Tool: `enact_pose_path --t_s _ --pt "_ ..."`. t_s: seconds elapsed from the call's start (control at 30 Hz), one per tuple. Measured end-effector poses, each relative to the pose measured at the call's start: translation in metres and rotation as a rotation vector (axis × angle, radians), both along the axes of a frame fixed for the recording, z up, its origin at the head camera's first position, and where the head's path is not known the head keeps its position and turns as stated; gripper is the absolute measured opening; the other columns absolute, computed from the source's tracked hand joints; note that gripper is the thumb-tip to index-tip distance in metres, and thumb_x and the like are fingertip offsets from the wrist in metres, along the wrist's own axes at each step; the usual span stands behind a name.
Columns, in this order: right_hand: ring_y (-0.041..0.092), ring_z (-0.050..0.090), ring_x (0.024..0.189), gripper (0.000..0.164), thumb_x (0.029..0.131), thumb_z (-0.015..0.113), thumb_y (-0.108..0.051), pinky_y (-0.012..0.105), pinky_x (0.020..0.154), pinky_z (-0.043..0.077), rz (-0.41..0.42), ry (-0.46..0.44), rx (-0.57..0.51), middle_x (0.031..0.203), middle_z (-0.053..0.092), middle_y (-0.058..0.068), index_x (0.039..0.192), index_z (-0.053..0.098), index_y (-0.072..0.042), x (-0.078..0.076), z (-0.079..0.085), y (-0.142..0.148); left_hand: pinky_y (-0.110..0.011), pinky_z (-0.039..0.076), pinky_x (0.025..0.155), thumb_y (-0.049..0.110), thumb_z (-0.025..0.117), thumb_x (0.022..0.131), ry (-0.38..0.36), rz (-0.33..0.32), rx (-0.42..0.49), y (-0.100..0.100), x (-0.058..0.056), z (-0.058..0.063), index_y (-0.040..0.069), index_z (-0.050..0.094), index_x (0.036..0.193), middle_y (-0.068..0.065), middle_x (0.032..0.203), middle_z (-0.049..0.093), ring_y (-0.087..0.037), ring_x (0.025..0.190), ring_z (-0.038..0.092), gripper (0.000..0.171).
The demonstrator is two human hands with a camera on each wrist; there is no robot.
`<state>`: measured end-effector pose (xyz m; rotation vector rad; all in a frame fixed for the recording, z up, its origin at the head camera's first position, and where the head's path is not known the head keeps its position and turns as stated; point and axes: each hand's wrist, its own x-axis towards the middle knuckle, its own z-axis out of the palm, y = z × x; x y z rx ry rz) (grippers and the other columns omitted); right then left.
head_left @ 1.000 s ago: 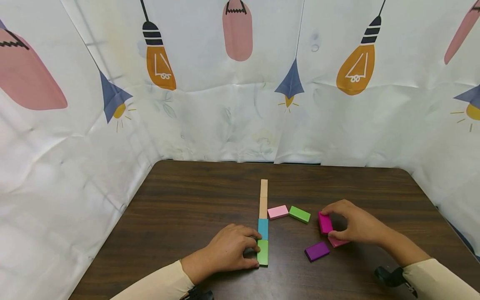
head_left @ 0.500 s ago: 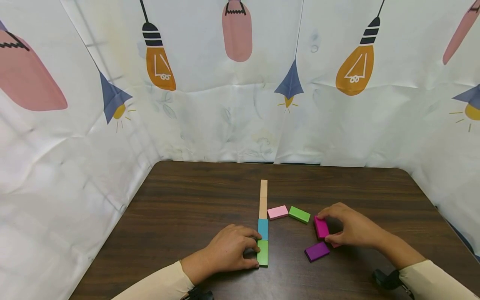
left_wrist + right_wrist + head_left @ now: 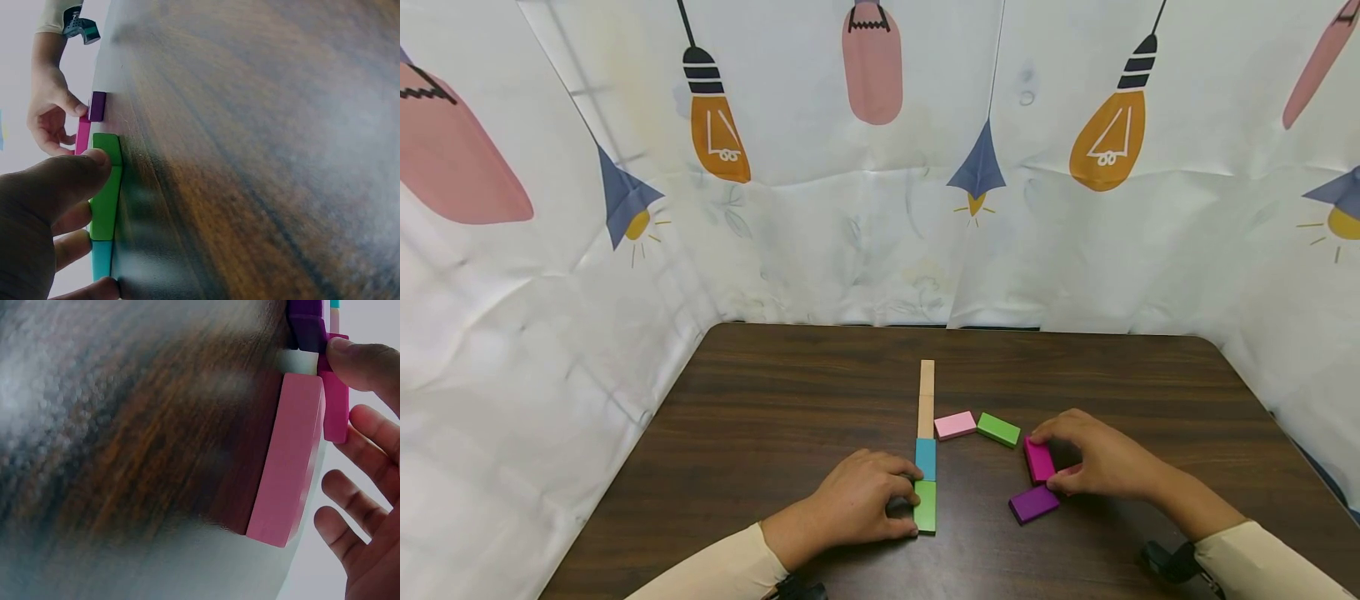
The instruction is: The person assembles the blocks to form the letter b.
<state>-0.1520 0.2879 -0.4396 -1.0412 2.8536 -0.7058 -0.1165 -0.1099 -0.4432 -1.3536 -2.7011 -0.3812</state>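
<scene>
As the right hand (image 3: pixel 1101 454) pinches a magenta cuboid (image 3: pixel 1040 460), woodgrain (image 3: pixel 206 137) gleams.

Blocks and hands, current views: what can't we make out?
Rose block, head view: mostly hidden by the right hand.
Blue block, left wrist view: lower end hidden by a finger of the left hand.
Purple block, right wrist view: cut off by top edge.
Tabletop, right wrist view: grain blurred at left.
</scene>
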Motion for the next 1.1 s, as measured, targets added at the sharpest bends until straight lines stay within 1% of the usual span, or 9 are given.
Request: enact_pose_path --t_s 0.33,0.47,0.67,0.83,1.1 --pt "0.011 0.056 0.113 0.048 0.08 0.089 -0.036 0.038 0.089 0.053 0.027 0.042 0.002 0.123 0.063 -0.016 0.122 0.069 -0.029 0.0007 -0.0021 -0.0039 -0.028 0.047 0.08 0.048 0.082 0.083 -0.017 0.005 -0.016 0.0002 -0.0003 0.0001 0.032 0.081 0.099 0.013 0.122 0.067 -0.01 0.111 0.063 0.024" --pt "0.011 0.057 0.113 0.048 0.079 0.089 -0.035 0.039 0.09 0.053 0.031 0.041 0.004 0.123 0.063 -0.016 0.122 0.069 -0.029 0.0009 -0.0016 -0.0058 -0.028 0.048 0.08 0.049 0.082 0.083 -0.015 0.005 -0.021 0.0002 -0.0004 0.0004 0.032 0.081 0.099 0.013 0.122 0.067 -0.01 0.112 0.063 0.024" --pt "0.011 0.056 0.113 0.047 0.081 0.087 -0.041 0.04 0.091 0.052 0.025 0.007 0.013 0.124 0.062 -0.016 0.123 0.069 -0.03 0.0018 -0.0009 -0.0065 -0.029 0.048 0.081 0.049 0.082 0.082 -0.008 0.005 -0.023 0.0005 -0.0003 0.0008 0.031 0.081 0.099 0.013 0.122 0.067 -0.01 0.112 0.063 0.025" --pt "0.01 0.056 0.113 0.047 0.082 0.084 -0.048 0.042 0.091 0.052 0.018 -0.02 0.021 0.124 0.061 -0.016 0.124 0.069 -0.031 0.0014 -0.0006 -0.0063 -0.029 0.048 0.081 0.05 0.082 0.083 -0.016 0.005 -0.026 0.0004 -0.0008 0.0007 0.031 0.081 0.1 0.013 0.122 0.067 -0.01 0.112 0.063 0.025" --pt "0.011 0.055 0.113 0.048 0.082 0.083 -0.05 0.043 0.092 0.052 0.019 -0.04 0.027 0.124 0.061 -0.016 0.124 0.07 -0.03 0.0006 0.0005 -0.0066 -0.029 0.048 0.082 0.05 0.081 0.083 -0.022 0.005 -0.025 0.0002 -0.0009 0.0003 0.032 0.081 0.1 0.013 0.123 0.067 -0.01 0.111 0.063 0.024"
